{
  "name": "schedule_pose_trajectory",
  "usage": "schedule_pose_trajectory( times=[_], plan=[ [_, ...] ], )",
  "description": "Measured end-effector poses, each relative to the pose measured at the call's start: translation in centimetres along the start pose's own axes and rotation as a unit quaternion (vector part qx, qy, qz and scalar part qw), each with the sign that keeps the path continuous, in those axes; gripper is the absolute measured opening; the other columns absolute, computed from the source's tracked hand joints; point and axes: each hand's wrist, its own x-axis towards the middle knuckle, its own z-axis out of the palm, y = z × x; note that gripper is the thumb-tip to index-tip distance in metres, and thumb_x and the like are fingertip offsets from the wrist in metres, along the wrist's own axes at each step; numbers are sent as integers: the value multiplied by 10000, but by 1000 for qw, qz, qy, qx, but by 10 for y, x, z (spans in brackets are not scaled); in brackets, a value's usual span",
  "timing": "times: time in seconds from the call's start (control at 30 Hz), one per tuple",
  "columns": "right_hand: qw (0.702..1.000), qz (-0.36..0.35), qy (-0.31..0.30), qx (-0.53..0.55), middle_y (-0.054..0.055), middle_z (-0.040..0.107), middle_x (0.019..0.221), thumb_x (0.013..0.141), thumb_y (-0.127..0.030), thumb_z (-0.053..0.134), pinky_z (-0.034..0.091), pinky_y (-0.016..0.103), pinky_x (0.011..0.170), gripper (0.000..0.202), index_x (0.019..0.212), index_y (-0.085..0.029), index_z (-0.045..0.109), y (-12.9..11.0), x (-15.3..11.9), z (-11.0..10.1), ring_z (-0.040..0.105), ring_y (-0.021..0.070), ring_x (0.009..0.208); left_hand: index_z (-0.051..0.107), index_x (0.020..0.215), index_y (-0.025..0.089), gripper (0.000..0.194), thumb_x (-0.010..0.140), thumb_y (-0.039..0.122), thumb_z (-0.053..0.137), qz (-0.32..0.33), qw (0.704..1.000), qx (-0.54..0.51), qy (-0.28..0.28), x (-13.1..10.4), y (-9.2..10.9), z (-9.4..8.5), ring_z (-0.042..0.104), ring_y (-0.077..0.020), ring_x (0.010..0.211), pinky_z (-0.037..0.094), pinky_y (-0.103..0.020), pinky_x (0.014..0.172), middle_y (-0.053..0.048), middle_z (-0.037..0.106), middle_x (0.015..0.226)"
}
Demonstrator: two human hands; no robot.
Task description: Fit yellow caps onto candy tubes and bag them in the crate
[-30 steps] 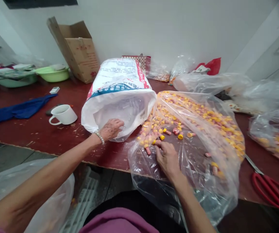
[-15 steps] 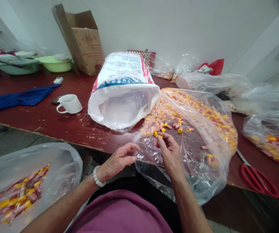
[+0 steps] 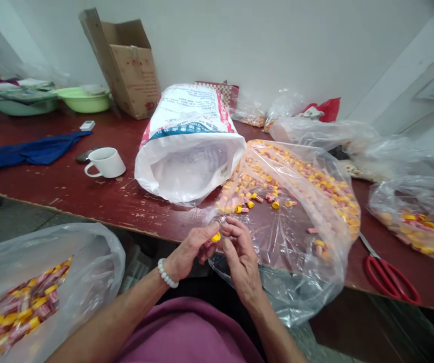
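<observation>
Between the thumb and fingers of my left hand (image 3: pixel 192 247) is a small pink tube with a yellow cap (image 3: pixel 215 236); the fingers hide its lower part. My right hand (image 3: pixel 244 259) is close beside it, fingers bent and thumb apart, with nothing I can make out in its grasp. Just beyond the hands, a clear plastic bag (image 3: pixel 277 252) lies spread on the table, with many loose yellow-capped pink tubes (image 3: pixel 269 174) in and around its mouth. A white printed sack (image 3: pixel 197 113) lies on its side, its mouth facing me, with clear plastic pieces inside.
At lower left, a clear bag (image 3: pixel 99 262) holds more yellow-capped tubes. Red-handled scissors (image 3: pixel 390 280) lie at the table's (image 3: pixel 69 184) right edge. A white mug (image 3: pixel 107 162), a blue cloth (image 3: pixel 31 151), a cardboard box (image 3: pixel 133 75) and a green basin (image 3: pixel 84 101) stand left.
My right hand has drawn back from the pile toward me. The yellow-capped tube it pinched is now in my left hand, and the hands are closer together.
</observation>
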Motion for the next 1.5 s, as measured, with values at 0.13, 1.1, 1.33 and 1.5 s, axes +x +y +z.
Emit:
schedule_pose_trajectory(
  times=[0.13, 1.1, 1.33, 1.5],
  plan=[
    [995, 34, 88, -22, 71, 573, 1160, 894, -350, 474, 421, 384, 923, 223, 1037, -225, 590, 16, 19, -20, 533, 199, 1070, 482, 568, 156, 323, 763, 405, 547, -19, 997, -46, 66, 9, 6, -10, 254, -52, 346, 171, -199, 369, 65, 326, 395],
    [982, 76, 154, -75, 47, 581, 963, 860, -372, 486, 439, 353, 807, 300, 1103, -207, 546, 57, 81, -49, 540, 181, 877, 602, 1039, 200, 291, 772, 300, 545, 117, 827, 543, 89, 143, 58, -100, 584, -185, 780, 435, -287, 709, -33, 640, 869],
    [996, 12, 80, 30, -1, 562, 886, 836, -323, 570, 453, 264, 725, 207, 1012, -220, 533, 6, 69, -3, 534, 119, 762, 610, 1059, 144, 362, 736, 303, 653, 67, 973, 197, -99, 46, 37, -39, 552, -162, 825, 440, -275, 759, -47, 623, 946],
    [995, -22, -41, -89, 47, 582, 1034, 899, -351, 470, 458, 333, 847, 208, 1054, -226, 530, 1, 46, -7, 557, 170, 951, 620, 875, 123, 213, 736, 280, 660, 41, 989, 109, -93, 22, 36, -27, 497, -127, 721, 410, -238, 670, -17, 570, 803]
  ],
)
